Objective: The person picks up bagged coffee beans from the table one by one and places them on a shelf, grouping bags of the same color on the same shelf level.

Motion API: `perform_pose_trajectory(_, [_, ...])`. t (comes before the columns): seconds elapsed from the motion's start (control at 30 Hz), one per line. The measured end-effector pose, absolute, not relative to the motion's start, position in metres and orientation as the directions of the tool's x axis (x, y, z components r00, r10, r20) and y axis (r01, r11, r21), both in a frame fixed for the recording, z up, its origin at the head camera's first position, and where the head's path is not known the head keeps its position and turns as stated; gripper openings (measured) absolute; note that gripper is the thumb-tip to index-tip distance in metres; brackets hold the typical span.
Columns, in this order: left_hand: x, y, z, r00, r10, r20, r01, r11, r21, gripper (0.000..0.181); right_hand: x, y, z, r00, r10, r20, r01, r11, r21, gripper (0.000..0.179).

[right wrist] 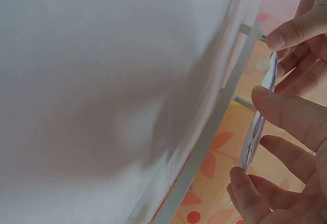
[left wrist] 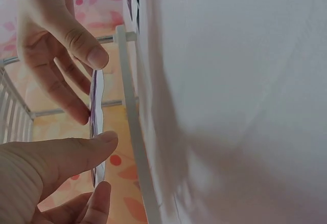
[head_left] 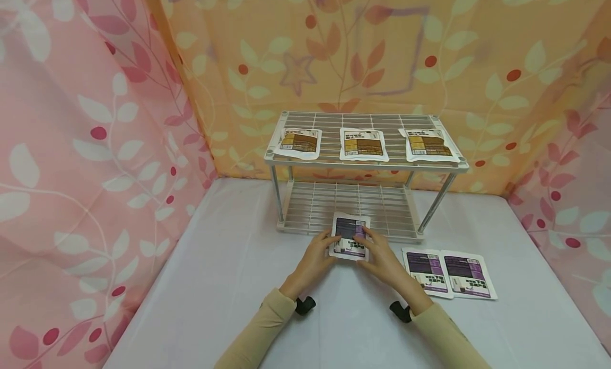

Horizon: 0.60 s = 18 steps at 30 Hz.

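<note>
A white-edged food packet (head_left: 347,225) with a dark purple label is held up in front of the rack's lower shelf. My left hand (head_left: 311,262) pinches its left side between thumb and fingers, and my right hand (head_left: 385,258) grips the right side. Seen edge-on in the left wrist view, the thin packet (left wrist: 97,101) stands clear of the white tabletop. The right wrist view has the right thumb on one face of the packet (right wrist: 253,137) and fingers at its edge and other face.
A two-tier white wire rack (head_left: 365,166) stands at the back. Three brown-labelled packets (head_left: 365,145) lie spaced along its top shelf. Right of my right hand, two purple-labelled packets (head_left: 467,276) lie side by side on the white-covered table (head_left: 200,300). Patterned cloth (head_left: 296,51) hangs behind.
</note>
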<state>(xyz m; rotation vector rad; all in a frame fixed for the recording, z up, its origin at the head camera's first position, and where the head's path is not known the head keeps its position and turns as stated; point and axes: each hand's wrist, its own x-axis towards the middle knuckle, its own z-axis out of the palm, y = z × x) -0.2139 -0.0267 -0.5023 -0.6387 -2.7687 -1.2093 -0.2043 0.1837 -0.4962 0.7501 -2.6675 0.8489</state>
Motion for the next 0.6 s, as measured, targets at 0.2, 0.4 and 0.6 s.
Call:
perform_pose_trajectory(0.2, [-0.217, -0.034, -0.502, -0.91, 0.321, 0.263, 0.411, 0.604, 0.683, 0.049, -0.21, 0.174, -0.501, -0.825, -0.382, 0.416, -0.555, 0.683, -0.474, 0.056])
perform_pose_trajectory(0.4, [-0.22, -0.042, -0.504, -0.913, 0.296, 0.281, 0.406, 0.599, 0.69, 0.047, -0.215, 0.166, -0.503, -0.818, -0.382, 0.43, -0.567, 0.663, -0.489, 0.055])
perform_pose_trajectory(0.6, [-0.224, -0.052, -0.503, -0.908, 0.306, 0.287, 0.418, 0.594, 0.688, 0.047, -0.219, 0.157, -0.506, -0.806, -0.38, 0.455, -0.584, 0.638, -0.502, 0.056])
